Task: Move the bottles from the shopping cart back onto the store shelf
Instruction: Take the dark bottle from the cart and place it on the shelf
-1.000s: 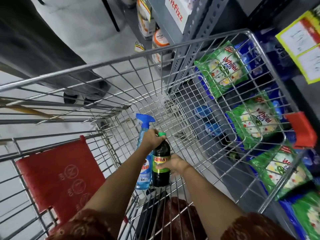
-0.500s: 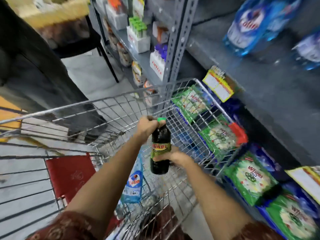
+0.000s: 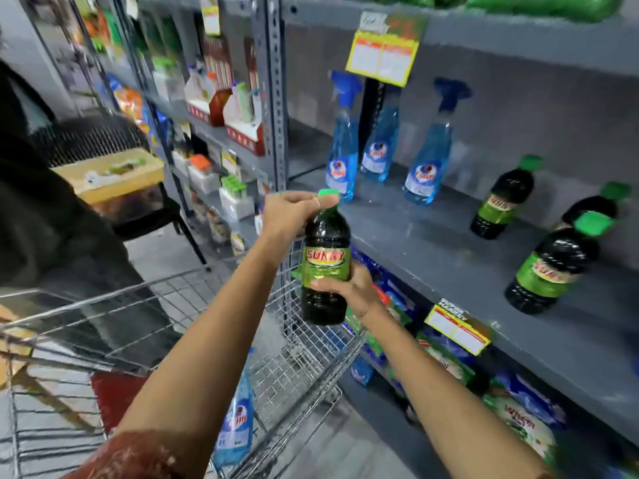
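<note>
Above the cart, head view: 1 dark bottle is held upright in the air, between the shopping cart and the grey shelf.
Left hand: closed around the neck, fingers just under the green cap.
Right hand: wrapped around the lower body, fingertips on the bottom edge of the green label.
Shelf stock: 3 blue spray bottles stand at the back left; 3 dark bottles of the same kind stand further right.
Free space: bare shelf surface lies between the 2 groups and along the front edge.
Cart contents: 1 blue spray bottle is visible in the cart, partly hidden by the left forearm.
Handling, judged: full of liquid, so fairly heavy; smooth plastic wall, probably slippery and slightly yielding under pressure.
Grip advice: carry the weight at the body, near or below the label; use the neck only to steady.
Task progress, judged: this bottle is not yet set down.
</note>
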`<state>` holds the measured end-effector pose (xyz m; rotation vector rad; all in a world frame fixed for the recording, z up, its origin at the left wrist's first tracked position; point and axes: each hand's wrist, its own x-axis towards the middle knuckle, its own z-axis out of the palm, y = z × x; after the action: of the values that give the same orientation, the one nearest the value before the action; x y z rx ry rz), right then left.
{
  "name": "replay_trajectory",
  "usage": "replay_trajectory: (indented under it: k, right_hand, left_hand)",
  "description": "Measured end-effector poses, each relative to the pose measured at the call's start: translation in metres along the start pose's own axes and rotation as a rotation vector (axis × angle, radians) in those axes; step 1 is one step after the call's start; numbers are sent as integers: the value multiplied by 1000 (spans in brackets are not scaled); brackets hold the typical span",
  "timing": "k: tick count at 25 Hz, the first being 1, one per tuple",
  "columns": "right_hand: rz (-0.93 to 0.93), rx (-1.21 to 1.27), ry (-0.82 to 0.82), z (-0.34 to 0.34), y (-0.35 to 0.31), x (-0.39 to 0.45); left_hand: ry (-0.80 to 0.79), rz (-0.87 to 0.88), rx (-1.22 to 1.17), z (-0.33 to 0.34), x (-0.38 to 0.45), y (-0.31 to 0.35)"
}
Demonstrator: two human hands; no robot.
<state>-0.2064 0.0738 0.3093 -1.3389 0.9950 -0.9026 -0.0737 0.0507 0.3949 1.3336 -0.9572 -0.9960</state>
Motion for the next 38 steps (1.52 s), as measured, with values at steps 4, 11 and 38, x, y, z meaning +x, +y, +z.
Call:
replay_trajectory:
  k: [4,11,38]
  right_hand:
    - [-183,55,60,-32,-51,-39]
    - [-282,38,148,-76,-78,-79]
    - [79,-371,711,-214,-7,26]
  left_hand:
    - [-42,158,-32,42,-38,58]
    - [-131,261,-40,91,-70,91]
    - [-524,264,139,240,53,-6]
